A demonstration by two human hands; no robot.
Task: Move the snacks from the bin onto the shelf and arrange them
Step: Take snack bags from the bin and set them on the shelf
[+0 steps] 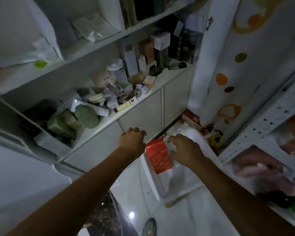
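The left hand (132, 140) turns its fingertips away — whether they pinch the red packet (158, 156) cannot be told. The packet's print is blurred. The right hand (184, 150) covers part of the bin (149, 172); pink packs (259, 169) on the metal shelf (271, 120) smear past the right edge.

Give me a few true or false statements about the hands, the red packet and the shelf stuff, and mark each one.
1. A red snack packet is between the left hand and the right hand. True.
2. The right hand reaches onto the cluttered shelf. False: it is over the white bin on the floor.
3. A round green object lies on the cluttered shelf. True.
4. The hanging cloth is plain white. False: the cloth has orange and green spots.
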